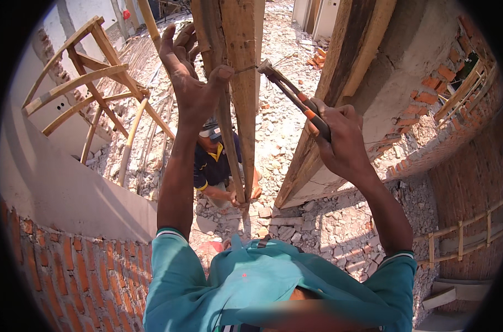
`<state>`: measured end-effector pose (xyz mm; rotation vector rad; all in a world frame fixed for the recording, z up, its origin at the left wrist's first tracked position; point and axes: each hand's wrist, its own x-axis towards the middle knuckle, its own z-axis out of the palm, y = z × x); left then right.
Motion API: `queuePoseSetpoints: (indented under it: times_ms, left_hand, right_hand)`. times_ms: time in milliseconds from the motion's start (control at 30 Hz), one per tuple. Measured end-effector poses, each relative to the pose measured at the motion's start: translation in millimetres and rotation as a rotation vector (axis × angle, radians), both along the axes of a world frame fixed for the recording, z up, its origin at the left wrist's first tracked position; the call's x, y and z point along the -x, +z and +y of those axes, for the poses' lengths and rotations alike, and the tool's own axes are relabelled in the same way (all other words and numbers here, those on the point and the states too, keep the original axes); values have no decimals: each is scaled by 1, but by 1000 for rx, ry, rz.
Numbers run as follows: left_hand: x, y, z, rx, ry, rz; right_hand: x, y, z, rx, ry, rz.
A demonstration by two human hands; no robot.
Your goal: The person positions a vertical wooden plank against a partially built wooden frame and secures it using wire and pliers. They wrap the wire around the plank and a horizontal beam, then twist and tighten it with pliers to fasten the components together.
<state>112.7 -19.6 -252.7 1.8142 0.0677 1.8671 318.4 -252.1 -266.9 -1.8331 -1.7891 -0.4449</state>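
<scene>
My right hand (342, 135) is wrapped round the handles of a pair of pincers (298, 99) with black and orange grips. The pincers' jaws reach up and left, beside the right edge of an upright wooden board (243, 91). A thin wire (246, 69) runs across that board towards the jaws; whether they grip it is hard to make out. My left hand (193, 83) is raised with spread fingers at the left side of a narrower timber (210, 39), its thumb lying across the wood. Lower down, another person's hands (246, 196) hold the bottom ends of the boards.
The co-worker (215, 160) stands below, between my arms. Broken rubble (284, 144) covers the ground. A wooden ladder-like frame (91, 77) leans at the left above a brick wall (80, 265). Heavy timbers (329, 94) slant along a broken wall to the right.
</scene>
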Motion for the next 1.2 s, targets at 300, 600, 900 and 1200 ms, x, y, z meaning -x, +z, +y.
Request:
queuePoseSetpoints:
  times_ms: [300, 600, 900, 1200]
  left_hand:
    - [19, -209, -56, 644, -192, 338]
    - [5, -224, -44, 597, -75, 422]
    - [46, -258, -23, 346, -122, 720]
    - [158, -540, -129, 1424, 113, 169]
  right_hand:
    - [-2, -29, 16, -129, 285, 195]
    - [46, -69, 22, -77, 285, 664]
    - [12, -129, -15, -252, 132, 889]
    - [130, -360, -207, 1020, -628, 1224]
